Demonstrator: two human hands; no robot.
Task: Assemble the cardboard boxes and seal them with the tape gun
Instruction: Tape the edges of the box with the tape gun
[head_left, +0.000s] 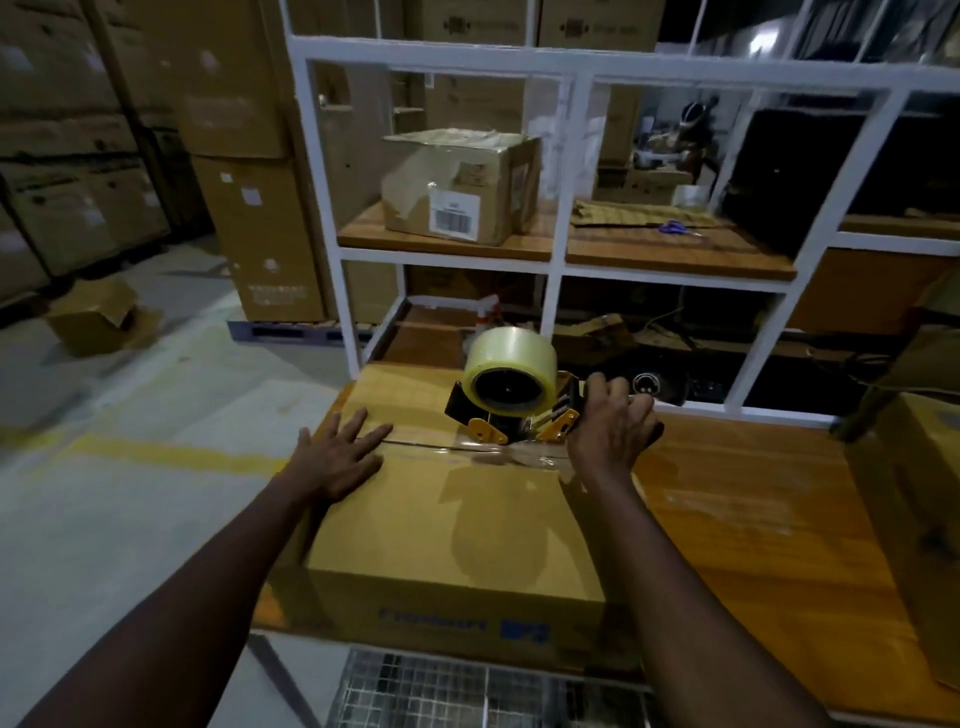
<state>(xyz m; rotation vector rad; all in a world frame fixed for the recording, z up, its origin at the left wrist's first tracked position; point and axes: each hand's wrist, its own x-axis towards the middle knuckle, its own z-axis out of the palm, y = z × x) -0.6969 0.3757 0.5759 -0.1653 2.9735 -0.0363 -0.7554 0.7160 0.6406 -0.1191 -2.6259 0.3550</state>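
Steadying the cardboard box (452, 525) at frame centre on the bench (753, 519), the left hand (337, 462) presses flat, fingers (354, 423) spread, by the seam (426, 445), likely so the right hand (610, 428), fingers curled round the tape gun (511, 397), can tape it.

— Where's room?
— Right of my box (467, 530), free tabletop (743, 519) up to another carton (919, 493) at the right edge.
— And far side?
— The white shelf frame (555, 291) stands close behind; the tape gun (519, 402) sits on top.
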